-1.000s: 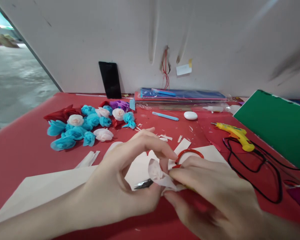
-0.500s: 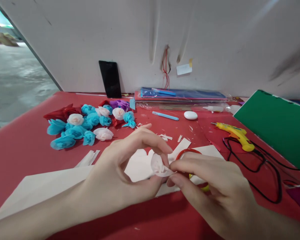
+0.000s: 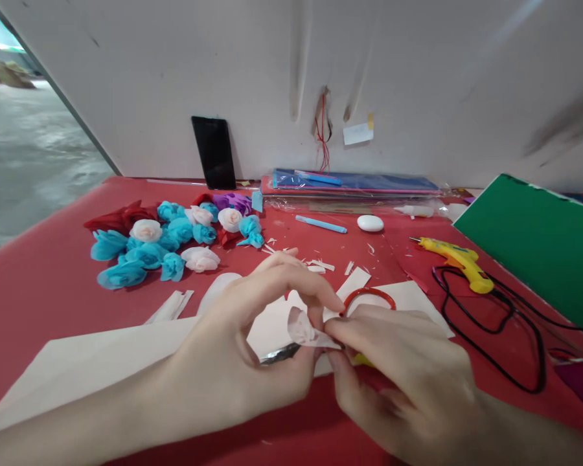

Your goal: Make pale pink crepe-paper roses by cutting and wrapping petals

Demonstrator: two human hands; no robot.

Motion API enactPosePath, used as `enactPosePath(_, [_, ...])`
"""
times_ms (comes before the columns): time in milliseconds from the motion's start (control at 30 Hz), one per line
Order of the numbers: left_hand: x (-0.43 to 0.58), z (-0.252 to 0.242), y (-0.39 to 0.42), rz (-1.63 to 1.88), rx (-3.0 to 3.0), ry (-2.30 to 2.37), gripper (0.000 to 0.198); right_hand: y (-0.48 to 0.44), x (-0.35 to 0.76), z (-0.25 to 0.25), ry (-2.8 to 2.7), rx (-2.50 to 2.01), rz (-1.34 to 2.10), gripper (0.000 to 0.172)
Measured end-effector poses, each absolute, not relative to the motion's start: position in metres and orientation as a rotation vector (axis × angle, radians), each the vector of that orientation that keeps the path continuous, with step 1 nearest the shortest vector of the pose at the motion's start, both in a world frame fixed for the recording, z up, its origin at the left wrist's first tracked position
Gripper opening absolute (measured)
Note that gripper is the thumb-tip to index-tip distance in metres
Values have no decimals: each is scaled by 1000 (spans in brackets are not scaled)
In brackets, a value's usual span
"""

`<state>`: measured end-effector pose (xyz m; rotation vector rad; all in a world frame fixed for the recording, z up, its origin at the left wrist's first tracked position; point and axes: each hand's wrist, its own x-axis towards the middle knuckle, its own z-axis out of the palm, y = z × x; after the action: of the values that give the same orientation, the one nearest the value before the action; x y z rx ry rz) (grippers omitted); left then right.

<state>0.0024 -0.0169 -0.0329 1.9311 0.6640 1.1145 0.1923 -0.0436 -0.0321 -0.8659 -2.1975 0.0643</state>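
Between my two hands is a small white paper flower (image 3: 301, 328), its rolled petals facing left and its thin end pointing right. My left hand (image 3: 257, 336) pinches it near the base between thumb and fingers. With thumb and forefinger, my right hand (image 3: 403, 369) grips the tapered end of the same flower. Beneath the hands lie white paper sheets (image 3: 121, 349) and a pair of scissors (image 3: 369, 292); a red handle loop and part of the blade show, the rest is covered.
Blue, white, red and purple paper flowers (image 3: 179, 230) are heaped at the back left. A yellow glue gun (image 3: 459, 259) with a black cord (image 3: 495, 382) lies right, before a green board (image 3: 539, 252). A phone (image 3: 214, 152) leans on the wall. A blue pen (image 3: 320, 224) lies mid-table.
The flower has shifted slightly left and down and tilted. My right hand has come lower and turned around its end. More of the scissors' red loop and blade now shows.
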Motion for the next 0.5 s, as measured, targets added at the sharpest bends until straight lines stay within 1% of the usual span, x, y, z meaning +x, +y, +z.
enactPosePath(167, [1,-36,-18,1089,1961,639,38,-43,191,-30,-2150,-889,189,22])
enactPosePath(300, [0,-36,-18,1117,1970,626,32,-39,189,-27,-2072,-827,314,17])
enactPosePath(400, [1,-35,-17,1126,1983,636,26,-38,188,-25,-2049,-815,334,18])
enactPosePath(500, [2,-33,-17,1159,2021,663,26,-39,188,-24,-2050,-831,354,18])
